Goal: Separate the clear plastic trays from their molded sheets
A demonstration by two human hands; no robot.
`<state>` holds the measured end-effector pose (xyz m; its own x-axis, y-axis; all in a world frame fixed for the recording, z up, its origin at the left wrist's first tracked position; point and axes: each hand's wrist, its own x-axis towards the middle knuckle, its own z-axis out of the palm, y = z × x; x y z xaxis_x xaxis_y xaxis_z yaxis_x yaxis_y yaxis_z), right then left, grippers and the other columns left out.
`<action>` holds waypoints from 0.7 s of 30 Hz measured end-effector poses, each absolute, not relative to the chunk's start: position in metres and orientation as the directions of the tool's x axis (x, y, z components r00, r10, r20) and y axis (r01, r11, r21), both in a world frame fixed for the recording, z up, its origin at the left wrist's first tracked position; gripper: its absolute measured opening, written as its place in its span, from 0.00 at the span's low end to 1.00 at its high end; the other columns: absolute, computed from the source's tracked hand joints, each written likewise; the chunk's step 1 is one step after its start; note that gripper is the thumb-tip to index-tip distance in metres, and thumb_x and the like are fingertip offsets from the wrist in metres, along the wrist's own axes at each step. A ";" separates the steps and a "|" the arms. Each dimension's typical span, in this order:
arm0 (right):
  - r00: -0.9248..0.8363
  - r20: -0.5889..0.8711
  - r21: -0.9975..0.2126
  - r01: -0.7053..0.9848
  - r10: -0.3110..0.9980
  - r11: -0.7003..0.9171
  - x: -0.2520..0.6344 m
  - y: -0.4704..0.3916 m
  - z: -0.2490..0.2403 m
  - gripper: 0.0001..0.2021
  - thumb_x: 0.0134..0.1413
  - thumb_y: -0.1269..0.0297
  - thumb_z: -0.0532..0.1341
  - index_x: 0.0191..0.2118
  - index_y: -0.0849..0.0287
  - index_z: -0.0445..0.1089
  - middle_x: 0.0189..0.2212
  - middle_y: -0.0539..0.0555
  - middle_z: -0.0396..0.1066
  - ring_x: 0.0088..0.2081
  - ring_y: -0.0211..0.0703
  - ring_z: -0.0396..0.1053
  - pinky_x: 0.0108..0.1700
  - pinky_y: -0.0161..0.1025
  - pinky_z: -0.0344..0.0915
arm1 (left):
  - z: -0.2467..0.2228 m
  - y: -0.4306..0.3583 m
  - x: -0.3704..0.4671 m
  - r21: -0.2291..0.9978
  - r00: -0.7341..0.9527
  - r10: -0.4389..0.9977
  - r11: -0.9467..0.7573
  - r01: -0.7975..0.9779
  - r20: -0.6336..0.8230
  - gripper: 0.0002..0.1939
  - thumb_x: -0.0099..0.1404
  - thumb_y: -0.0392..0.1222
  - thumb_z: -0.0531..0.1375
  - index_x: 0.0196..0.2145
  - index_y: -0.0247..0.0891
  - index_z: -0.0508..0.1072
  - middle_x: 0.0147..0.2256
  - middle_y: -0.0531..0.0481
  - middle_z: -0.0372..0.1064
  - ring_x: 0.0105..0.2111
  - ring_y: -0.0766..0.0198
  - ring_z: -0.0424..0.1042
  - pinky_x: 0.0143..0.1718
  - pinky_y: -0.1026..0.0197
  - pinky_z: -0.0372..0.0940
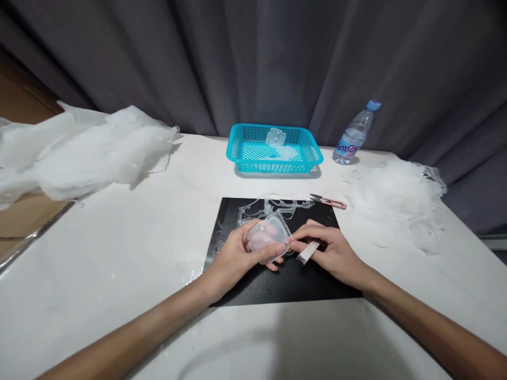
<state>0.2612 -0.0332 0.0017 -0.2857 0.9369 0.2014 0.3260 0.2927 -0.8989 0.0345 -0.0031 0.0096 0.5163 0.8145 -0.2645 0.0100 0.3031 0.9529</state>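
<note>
Above a black mat [273,287], my left hand [241,248] holds a translucent rounded-square piece [263,237], thumb across its front. My right hand [330,250] is closed around a small tool with a pale flat handle [308,252]; its fingertips meet the right edge of the piece. The tool's other end is hidden by the fingers. Thin clear trimmed strips [287,203] lie on the mat behind my hands. Pink-handled snips [335,202] rest at the mat's back right corner.
A blue basket [275,167] with translucent pieces [276,137] stands behind the mat. A water bottle [352,140] is to its right. Clear scraps [404,200] pile up at the right. White translucent sheeting [87,148] covers the back left, over a cardboard box [27,221].
</note>
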 end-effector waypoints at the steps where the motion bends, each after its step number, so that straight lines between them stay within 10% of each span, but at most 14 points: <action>1: -0.290 0.197 -0.896 0.334 0.936 0.292 0.262 -0.033 0.003 0.06 0.68 0.61 0.65 0.42 0.52 0.81 0.34 0.51 0.79 0.36 0.44 0.69 0.40 0.42 0.64 | 0.010 -0.003 0.035 0.951 0.515 0.815 0.308 0.008 -0.268 0.21 0.59 0.49 0.75 0.43 0.36 0.75 0.33 0.51 0.80 0.32 0.61 0.80 0.35 0.62 0.76; 21: -0.220 0.212 -0.738 0.602 0.952 0.303 0.274 -0.019 -0.005 0.06 0.60 0.73 0.63 0.35 0.54 0.74 0.33 0.50 0.75 0.39 0.46 0.69 0.42 0.42 0.63 | 0.021 -0.003 0.033 0.917 0.716 0.627 0.395 0.049 -0.308 0.15 0.64 0.49 0.72 0.36 0.35 0.77 0.30 0.48 0.80 0.28 0.62 0.79 0.33 0.63 0.74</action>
<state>0.2736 -0.0189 -0.0054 -0.2195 0.9523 0.2122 0.6024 0.3034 -0.7383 0.0330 -0.0027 0.0213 0.7156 0.6270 -0.3079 0.0487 0.3949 0.9174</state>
